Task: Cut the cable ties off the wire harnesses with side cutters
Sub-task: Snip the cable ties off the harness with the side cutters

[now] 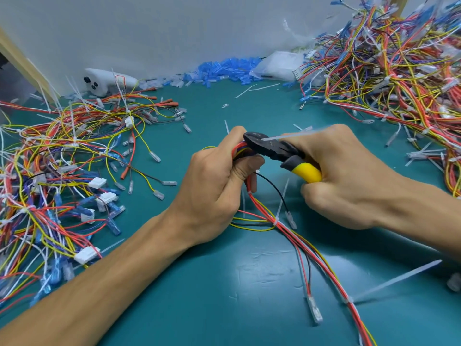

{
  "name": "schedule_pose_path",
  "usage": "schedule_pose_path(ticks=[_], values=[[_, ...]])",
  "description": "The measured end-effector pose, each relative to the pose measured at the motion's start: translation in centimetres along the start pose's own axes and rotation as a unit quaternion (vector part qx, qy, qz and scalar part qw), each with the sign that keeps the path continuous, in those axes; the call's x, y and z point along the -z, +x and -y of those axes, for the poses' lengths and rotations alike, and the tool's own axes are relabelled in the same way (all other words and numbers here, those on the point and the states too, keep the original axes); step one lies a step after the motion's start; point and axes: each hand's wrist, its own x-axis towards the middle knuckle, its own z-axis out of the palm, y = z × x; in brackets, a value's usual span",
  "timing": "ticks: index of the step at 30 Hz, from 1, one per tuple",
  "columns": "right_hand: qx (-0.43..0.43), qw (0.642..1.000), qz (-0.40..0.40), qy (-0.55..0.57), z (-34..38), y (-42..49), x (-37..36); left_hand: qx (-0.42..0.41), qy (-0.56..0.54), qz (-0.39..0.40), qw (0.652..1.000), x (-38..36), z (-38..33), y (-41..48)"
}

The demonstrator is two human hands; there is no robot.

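Note:
My left hand (214, 186) grips a wire harness (294, 236) of red, yellow, white and black wires at the middle of the green mat. My right hand (349, 176) grips the side cutters (272, 148), black jaws with yellow handles. The jaws sit against the bundle just above my left fingers. A white cable tie (289, 135) sticks out to the right from the jaws, across my right fingers. Further ties (275, 222) still wrap the harness lower down, one with a long tail (396, 279) at the lower right.
A spread of loose harnesses (62, 171) covers the left of the mat. A taller tangled heap (389, 71) fills the back right. Blue plastic sleeves (224, 71), a plastic bag (282, 64) and a white device (107, 82) lie along the back wall. Cut tie scraps (257, 88) dot the mat.

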Motion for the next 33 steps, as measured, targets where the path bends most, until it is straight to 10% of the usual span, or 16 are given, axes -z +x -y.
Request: schedule_pose_path(ticks=[33], values=[[0.033,0.999,-0.006,0.019,-0.4,-0.1,-0.5,0.013,0.005,0.010,1.000,0.2,-0.3,0.2]])
